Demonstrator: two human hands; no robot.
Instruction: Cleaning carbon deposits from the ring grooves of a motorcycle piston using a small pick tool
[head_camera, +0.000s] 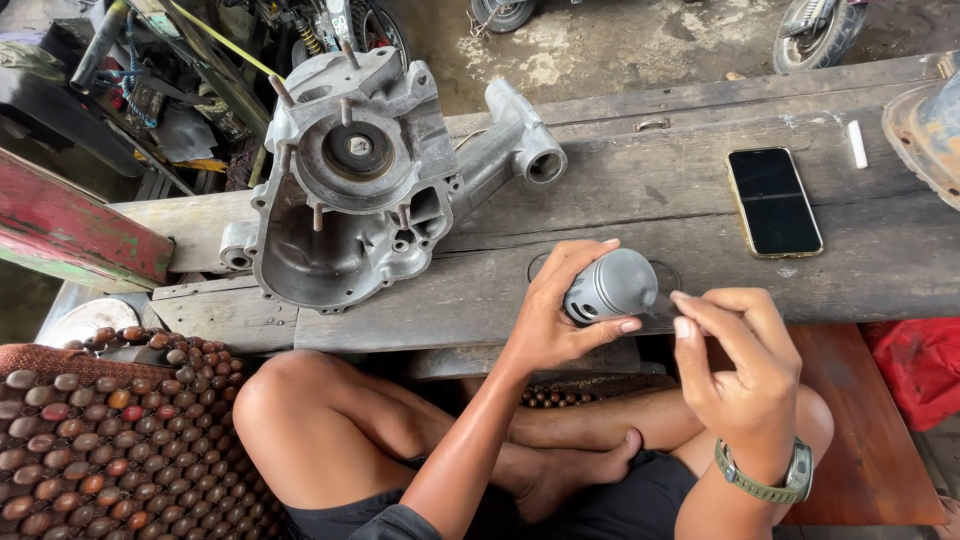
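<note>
My left hand (560, 310) grips a grey metal piston (612, 285) above the front edge of a worn wooden bench (640, 180). My right hand (735, 360), with a green watch on the wrist, pinches at the piston's right end with thumb and forefinger; whether it holds a small part there I cannot tell. A large grey aluminium engine crankcase (360, 180) with studs and a central bearing lies on the bench to the left, well apart from both hands.
A black phone (773, 200) lies screen-up on the bench at right, with a small white stick (857, 144) beyond it. A wooden-bead seat mat (110, 430) is at lower left, a red bag (920, 365) at right. My crossed legs sit below the bench.
</note>
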